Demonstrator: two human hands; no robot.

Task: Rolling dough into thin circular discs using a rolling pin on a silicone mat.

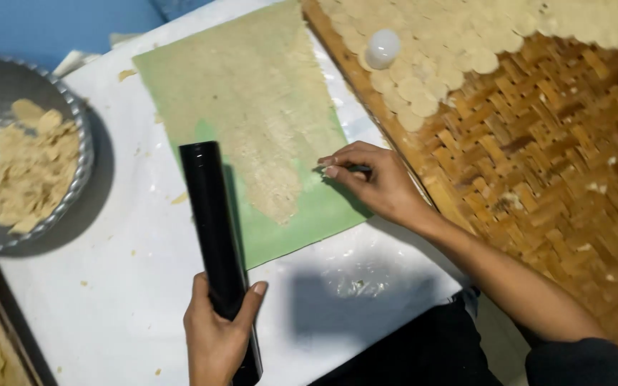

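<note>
On the white plastic-covered worktop [130, 286] lies a green sheet [302, 214] carrying a thin, rough-edged layer of pale rolled dough [259, 107], which tapers toward the near end. The left hand [216, 336] is clenched around the near end of a black cylindrical roller [212, 221], whose far end rests at the sheet's left edge, beside the dough. The right hand [377, 182] presses down at the sheet's right edge, fingers pinched on something small that I cannot make out.

The roller looks rigid, smooth and probably slick, so a full wrap of the palm near one end, as here, seems the sound way to hold it. The dough appears soft, very thin and likely to tear; it would be best lifted together with its green sheet, not by an edge.

To the left stands a dimpled metal bowl [73, 121] with dough scraps [30, 171]. To the right, a woven bamboo tray [559, 171] holds overlapping round dough discs [423, 78] and a small white round cutter [383, 47].
</note>
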